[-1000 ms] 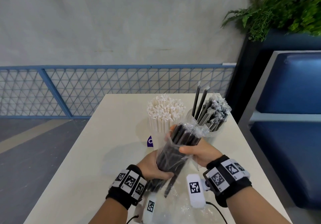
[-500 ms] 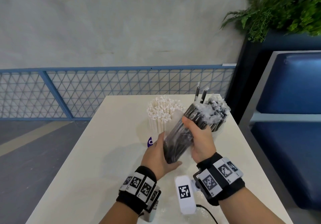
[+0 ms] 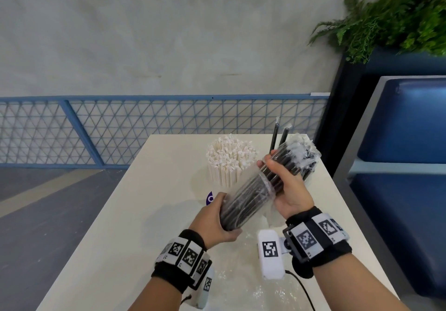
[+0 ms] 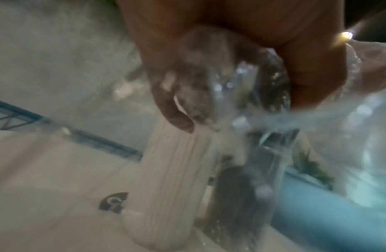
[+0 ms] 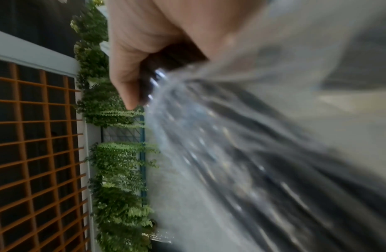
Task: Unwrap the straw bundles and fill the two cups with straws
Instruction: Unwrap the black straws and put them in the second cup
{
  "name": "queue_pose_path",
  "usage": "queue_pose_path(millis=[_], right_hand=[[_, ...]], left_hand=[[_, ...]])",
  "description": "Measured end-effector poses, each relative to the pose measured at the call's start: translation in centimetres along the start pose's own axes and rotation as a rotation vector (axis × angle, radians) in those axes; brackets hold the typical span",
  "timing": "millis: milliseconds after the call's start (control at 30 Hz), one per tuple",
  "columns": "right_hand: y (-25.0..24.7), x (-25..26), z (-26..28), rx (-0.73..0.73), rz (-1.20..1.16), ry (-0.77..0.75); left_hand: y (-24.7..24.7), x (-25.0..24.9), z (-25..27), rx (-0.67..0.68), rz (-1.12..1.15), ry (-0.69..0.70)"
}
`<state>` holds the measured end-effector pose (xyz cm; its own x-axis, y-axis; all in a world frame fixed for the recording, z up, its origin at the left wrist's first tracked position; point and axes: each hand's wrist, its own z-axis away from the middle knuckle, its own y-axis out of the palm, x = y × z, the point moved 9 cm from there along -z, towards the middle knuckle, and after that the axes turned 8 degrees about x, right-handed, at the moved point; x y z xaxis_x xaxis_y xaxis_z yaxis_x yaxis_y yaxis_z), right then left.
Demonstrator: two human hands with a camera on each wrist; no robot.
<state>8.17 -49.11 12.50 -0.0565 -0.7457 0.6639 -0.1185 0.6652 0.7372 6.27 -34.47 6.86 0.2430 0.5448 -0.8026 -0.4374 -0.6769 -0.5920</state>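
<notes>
With both your left hand (image 3: 214, 221) and right hand (image 3: 287, 190) gripping the black bundle (image 3: 251, 197), tip it upright over the right cup (image 3: 307, 178) before sliding straws in.

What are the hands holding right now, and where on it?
Both hold one plastic-wrapped bundle of black straws. The left hand grips its lower end; the right hand grips its upper part, near the cups.

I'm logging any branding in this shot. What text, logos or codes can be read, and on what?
No full word is readable.
Purple mark on the cup of white straws: part of a white letter, perhaps "C" or "G", the rest hidden.
Wristband tags: black-and-white square codes, with printing too small to read.
</notes>
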Motion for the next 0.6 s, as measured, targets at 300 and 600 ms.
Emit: queue_pose_path(millis=[300, 600], right_hand=[[-1.0, 6.7, 0.1, -0.265, 0.086, -0.246], [2.1, 15.4, 0.5, -0.355, 0.322, -0.617]], left_hand=[[-1.5, 4.1, 1.0, -0.150, 0.039, -0.036], [-3.0, 5.2, 2.0, -0.284, 0.146, 0.006]])
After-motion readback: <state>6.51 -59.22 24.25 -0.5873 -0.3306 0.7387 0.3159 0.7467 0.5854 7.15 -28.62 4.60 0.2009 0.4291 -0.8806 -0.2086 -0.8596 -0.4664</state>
